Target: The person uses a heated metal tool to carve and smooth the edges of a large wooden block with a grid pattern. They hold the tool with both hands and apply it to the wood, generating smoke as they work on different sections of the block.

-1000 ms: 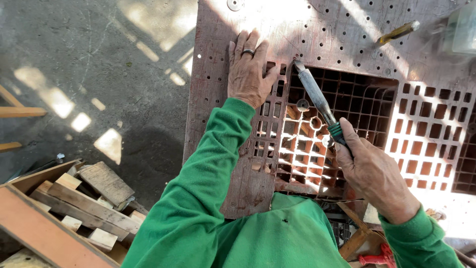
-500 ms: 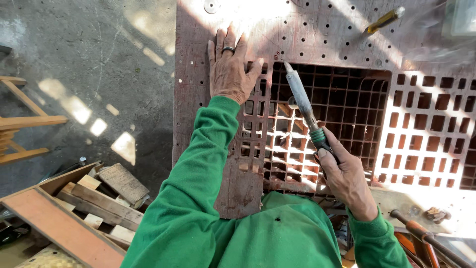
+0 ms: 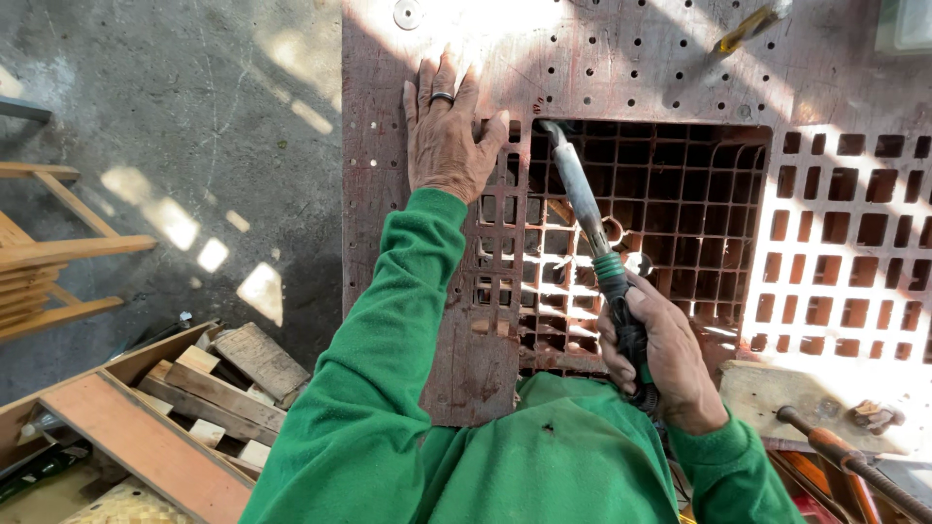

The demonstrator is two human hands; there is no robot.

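**Hammer gripped over the cut-out grid, other hand bracing the panel**

The hammer (image 3: 592, 233) lies slantwise across the square opening of the perforated panel (image 3: 602, 78), its metal head at about 11 o'clock near the opening's top left corner, and its green-banded handle running down towards 5 o'clock. The right hand (image 3: 665, 354) is clamped around the dark grip at the handle's lower end, fingers wrapped fully round it, which puts the hold far from the head. Under the hammer, the opening shows a reddish lattice grid (image 3: 680, 223) of small square cells.

The left hand (image 3: 447, 136) rests flat and spread on the panel at 10 o'clock from the hammer's head, palm down, a ring on one finger; it looks to be pressing the sheet to keep it steady. The two hands are well apart.

Further out, at 3 o'clock, a second lattice panel (image 3: 845, 243) lies in bright sun. At 1 o'clock a yellow-handled tool (image 3: 752, 24) sits on the surface. At 8 o'clock, on the concrete floor (image 3: 194, 116), is a box of wood offcuts (image 3: 184, 398).
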